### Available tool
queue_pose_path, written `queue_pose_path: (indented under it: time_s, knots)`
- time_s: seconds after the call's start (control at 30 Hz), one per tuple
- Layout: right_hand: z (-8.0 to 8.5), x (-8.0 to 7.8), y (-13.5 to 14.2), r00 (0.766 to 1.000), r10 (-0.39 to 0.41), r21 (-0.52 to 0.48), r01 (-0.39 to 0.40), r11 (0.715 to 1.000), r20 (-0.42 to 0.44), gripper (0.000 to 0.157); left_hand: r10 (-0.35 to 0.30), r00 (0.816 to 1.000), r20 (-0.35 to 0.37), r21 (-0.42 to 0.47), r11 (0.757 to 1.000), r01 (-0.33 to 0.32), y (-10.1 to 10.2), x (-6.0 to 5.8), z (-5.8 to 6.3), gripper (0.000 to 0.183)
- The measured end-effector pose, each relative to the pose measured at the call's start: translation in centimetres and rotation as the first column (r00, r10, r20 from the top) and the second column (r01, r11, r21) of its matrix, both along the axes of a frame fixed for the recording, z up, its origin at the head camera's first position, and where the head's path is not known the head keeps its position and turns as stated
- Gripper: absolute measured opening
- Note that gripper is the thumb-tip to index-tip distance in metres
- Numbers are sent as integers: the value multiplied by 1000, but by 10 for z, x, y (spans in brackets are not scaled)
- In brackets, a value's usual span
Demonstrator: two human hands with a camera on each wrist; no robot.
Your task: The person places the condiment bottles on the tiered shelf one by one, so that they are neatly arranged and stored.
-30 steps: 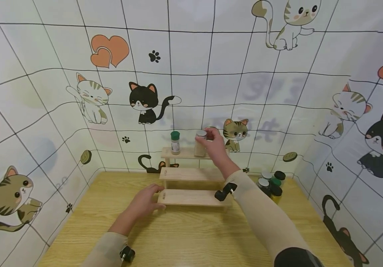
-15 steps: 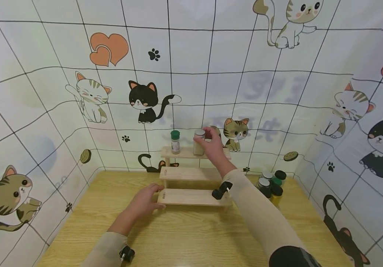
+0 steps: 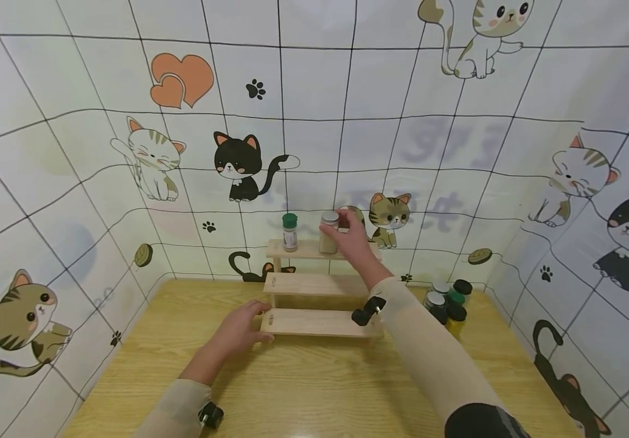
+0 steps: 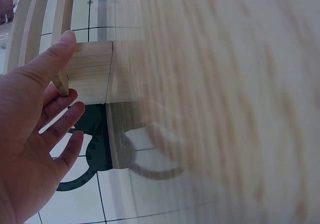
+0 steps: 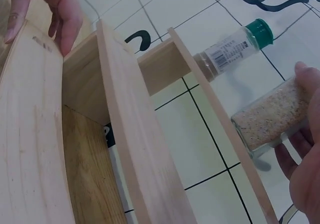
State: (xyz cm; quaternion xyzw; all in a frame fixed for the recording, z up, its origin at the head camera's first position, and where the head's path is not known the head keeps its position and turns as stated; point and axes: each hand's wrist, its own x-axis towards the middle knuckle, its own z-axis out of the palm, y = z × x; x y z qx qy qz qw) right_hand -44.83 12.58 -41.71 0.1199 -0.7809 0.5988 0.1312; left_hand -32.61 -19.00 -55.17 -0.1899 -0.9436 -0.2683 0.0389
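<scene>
A three-tier wooden rack (image 3: 314, 284) stands on the table. My right hand (image 3: 355, 240) holds a square glass jar (image 3: 327, 240) between thumb and fingers, high on its sides near the silver lid. Pale grainy contents show through the jar's glass in the right wrist view. Its base is on or just at the top shelf. Left of it on that shelf stands a spice bottle (image 3: 289, 234) with a green cap and a printed label. My left hand (image 4: 37, 104) grips the left end of the lowest shelf, thumb above and index finger below, other fingers spread.
Several jars (image 3: 446, 304) with silver, green and black lids cluster on the table right of the rack. A wall covering (image 3: 314, 140) with cat drawings rises close behind the rack. The wooden table (image 3: 303, 389) extends in front.
The jar and my right hand have shifted very slightly left along the top shelf. My left hand stays on the rack.
</scene>
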Motion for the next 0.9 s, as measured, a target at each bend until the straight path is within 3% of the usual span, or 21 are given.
queue_pose_path:
  time_s: [0.17, 0.33, 0.53, 0.9]
  knots:
    - [3, 7, 11, 998, 53, 56, -55, 997, 47, 69, -9, 1000, -8, 2, 1000, 9, 1, 0, 0, 72]
    - [3, 15, 18, 994, 90, 44, -93, 995, 63, 73, 2, 1000, 8, 6, 1000, -2, 0, 0, -1, 73]
    - [-3, 26, 28, 994, 89, 65, -93, 993, 58, 64, -7, 1000, 2, 19, 1000, 7, 0, 1, -2, 73]
    - [-9, 47, 60, 994, 86, 97, -93, 991, 69, 69, 2, 1000, 19, 17, 1000, -2, 1, 2, 2, 73]
